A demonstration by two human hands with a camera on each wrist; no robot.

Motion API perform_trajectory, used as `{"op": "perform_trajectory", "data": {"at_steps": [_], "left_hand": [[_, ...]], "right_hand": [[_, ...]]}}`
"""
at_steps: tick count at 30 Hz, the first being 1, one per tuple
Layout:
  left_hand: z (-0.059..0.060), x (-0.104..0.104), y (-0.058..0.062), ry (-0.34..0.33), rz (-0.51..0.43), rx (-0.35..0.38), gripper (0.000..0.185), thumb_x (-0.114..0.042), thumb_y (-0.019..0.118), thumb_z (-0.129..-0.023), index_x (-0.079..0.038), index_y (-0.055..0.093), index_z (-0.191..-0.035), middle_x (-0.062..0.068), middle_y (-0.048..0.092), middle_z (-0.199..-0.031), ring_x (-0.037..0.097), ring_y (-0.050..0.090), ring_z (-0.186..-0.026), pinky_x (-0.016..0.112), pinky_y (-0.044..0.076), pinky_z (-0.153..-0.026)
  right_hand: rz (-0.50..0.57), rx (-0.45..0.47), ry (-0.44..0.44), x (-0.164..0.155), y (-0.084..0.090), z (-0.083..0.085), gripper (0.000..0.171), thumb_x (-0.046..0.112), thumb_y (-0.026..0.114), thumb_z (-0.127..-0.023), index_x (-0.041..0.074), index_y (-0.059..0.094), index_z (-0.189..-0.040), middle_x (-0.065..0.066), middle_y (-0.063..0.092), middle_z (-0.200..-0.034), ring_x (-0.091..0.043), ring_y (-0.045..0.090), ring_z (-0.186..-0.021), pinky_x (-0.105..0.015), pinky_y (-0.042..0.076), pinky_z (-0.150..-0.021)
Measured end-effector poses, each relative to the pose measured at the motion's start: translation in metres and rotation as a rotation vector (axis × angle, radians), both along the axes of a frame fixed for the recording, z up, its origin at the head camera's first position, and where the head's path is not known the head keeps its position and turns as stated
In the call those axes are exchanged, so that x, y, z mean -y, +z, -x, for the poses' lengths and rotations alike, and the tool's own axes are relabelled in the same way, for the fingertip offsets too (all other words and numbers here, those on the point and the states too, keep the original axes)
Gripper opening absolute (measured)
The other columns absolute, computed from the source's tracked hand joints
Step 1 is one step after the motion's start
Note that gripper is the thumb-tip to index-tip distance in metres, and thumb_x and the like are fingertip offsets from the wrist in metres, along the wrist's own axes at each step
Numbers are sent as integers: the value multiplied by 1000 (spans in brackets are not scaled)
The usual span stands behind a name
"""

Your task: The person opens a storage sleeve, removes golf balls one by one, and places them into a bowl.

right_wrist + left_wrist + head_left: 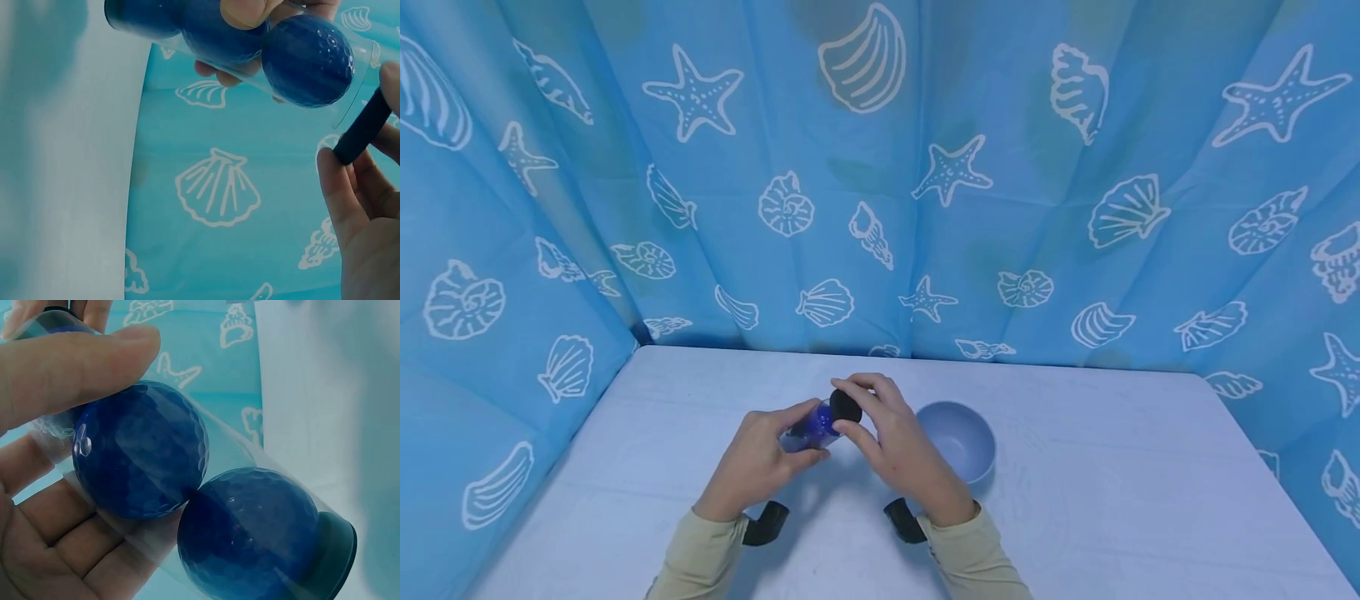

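While your left hand [758, 457] wraps the clear tube [187, 506] above the table [1112, 500], holding it roughly level so its blue balls [140, 450] stay inside, your right hand [891, 437] pinches the black cap [846, 406] just off the open end. One end remains capped. Note the bowl [962, 442] standing just beside your right wrist, likely placed within reach.

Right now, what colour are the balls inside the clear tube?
Dark blue balls, dimpled; the left wrist view shows them best.
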State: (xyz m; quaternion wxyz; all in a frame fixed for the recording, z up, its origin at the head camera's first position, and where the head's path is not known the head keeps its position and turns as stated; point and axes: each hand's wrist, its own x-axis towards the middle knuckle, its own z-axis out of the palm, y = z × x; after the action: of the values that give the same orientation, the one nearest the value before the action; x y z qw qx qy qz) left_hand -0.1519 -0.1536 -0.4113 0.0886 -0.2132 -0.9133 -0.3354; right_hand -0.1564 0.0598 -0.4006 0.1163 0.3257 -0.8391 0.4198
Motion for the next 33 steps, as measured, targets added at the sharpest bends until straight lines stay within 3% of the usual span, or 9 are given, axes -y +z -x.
{"op": "perform_trajectory", "data": {"at_steps": [23,33], "left_hand": [[2,9,2,62,4,-43,62,-19,89,-76,-1,66,-130,15,73,-115,28,71,-104,46,58,-89],[2,11,4,97,14,-40,63,-19,90,-75,1,65,-130,17,71,-118,31,70,-106,48,57,-91]], "right_hand": [[-14,16,-107,7,-6,2,44,21,53,-106,4,49,-146,-17,44,-142,-30,44,-130,-46,50,-101],[-86,38,-172,12,-12,4,45,18,57,-104,3,50,-146,-19,45,-140,-32,45,-128,-45,50,-101]]}}
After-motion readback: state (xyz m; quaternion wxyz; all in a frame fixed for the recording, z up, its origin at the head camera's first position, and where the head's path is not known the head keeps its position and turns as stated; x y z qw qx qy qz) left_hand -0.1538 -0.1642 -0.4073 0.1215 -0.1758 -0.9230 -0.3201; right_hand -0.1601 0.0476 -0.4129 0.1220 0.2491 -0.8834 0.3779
